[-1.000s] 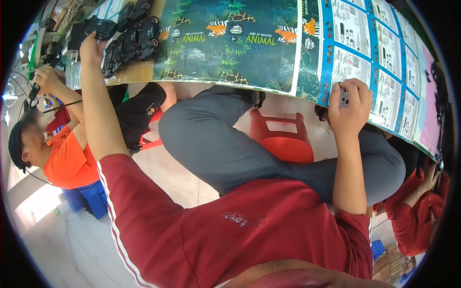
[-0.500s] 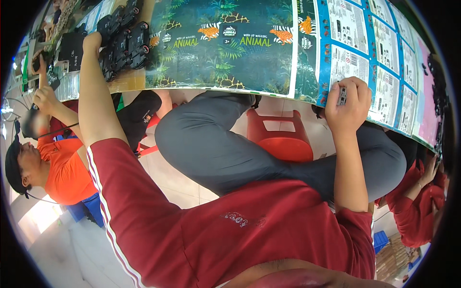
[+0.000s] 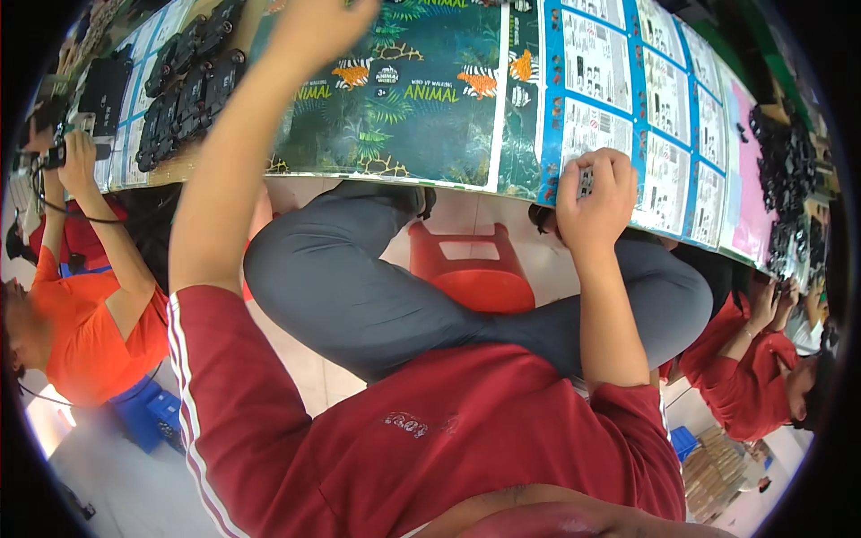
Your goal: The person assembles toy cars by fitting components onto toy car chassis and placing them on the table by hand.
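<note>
The left hand (image 3: 323, 31) is held out over the green sheet (image 3: 430, 134); it is blurred and partly cut off by the upper edge, so whether anything is gripped by it cannot be told. The right hand (image 3: 599, 193) is rested, fingers curled, on the near edge of the blue sheet (image 3: 639, 143), which is laid just to the right of the green one. A small grey patch is seen between its thumb and fingers, but whether a part is held there or only print is shown cannot be told. Black parts (image 3: 223, 79) are lined up to the left of the green sheet, and a pink sheet (image 3: 744, 215) is set at the right, with a dark pile (image 3: 789, 179) beside it. Below, a red stool (image 3: 471, 273) is seen past the grey trousers (image 3: 377, 287). An orange shirt (image 3: 99, 336) is worn by a co-worker at left.
</note>
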Motion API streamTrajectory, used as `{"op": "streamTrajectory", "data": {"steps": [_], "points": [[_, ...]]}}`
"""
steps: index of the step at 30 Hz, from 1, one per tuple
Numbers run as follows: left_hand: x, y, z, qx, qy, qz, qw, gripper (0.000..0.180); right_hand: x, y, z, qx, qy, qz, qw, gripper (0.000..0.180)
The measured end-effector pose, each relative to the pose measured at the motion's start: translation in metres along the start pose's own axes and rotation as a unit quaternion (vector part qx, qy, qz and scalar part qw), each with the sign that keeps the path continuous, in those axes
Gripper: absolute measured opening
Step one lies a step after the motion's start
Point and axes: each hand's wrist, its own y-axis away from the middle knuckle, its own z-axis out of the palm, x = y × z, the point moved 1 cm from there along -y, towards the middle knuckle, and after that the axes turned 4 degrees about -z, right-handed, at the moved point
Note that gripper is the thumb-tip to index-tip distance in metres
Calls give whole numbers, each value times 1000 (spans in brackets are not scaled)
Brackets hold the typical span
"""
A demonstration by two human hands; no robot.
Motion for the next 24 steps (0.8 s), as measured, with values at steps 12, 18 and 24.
{"op": "streamTrajectory", "data": {"steps": [12, 18, 24], "points": [[10, -6, 40, -35, -64, -40, 997, 29, 5, 5, 0, -10, -26, 18, 999, 11], [8, 6, 32, -13, -39, -11, 999, 20, 9, 9, 0, -14, -29, 29, 999, 11], [-28, 24, 40, -160, 213, -43, 963, 32, 7, 7, -4, -33, -50, 31, 998, 14]]}}
